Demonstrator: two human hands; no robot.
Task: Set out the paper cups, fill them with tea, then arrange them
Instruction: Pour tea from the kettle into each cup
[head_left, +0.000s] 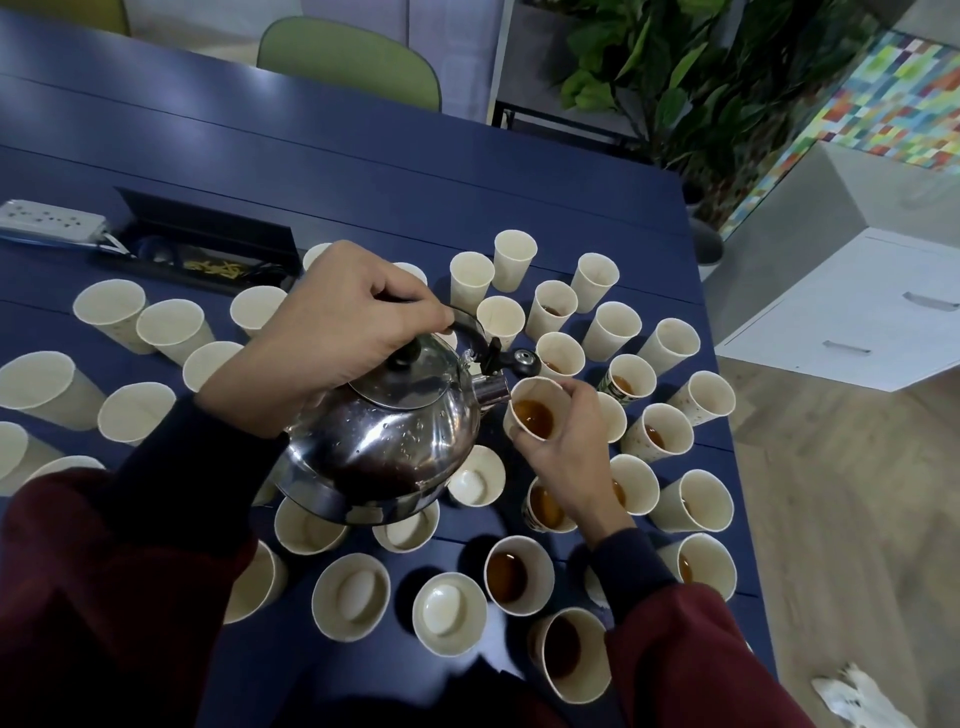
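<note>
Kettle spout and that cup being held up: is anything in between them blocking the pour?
Nothing visible. The spout of the kettle sits right at the rim of the held cup, which the right hand grips from the side. The spout's cap is flipped up, clear of the opening.

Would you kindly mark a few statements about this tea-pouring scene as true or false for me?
1. The left hand grips the kettle by its handle. True.
2. The right hand holds an empty cup. False: the held cup has tea in it.
3. The cups on the left of the table are full of tea. False: the left-side cups are empty.
4. The table is dark blue. True.
5. The kettle's lid has been taken off. False: the lid sits on the kettle.
</note>
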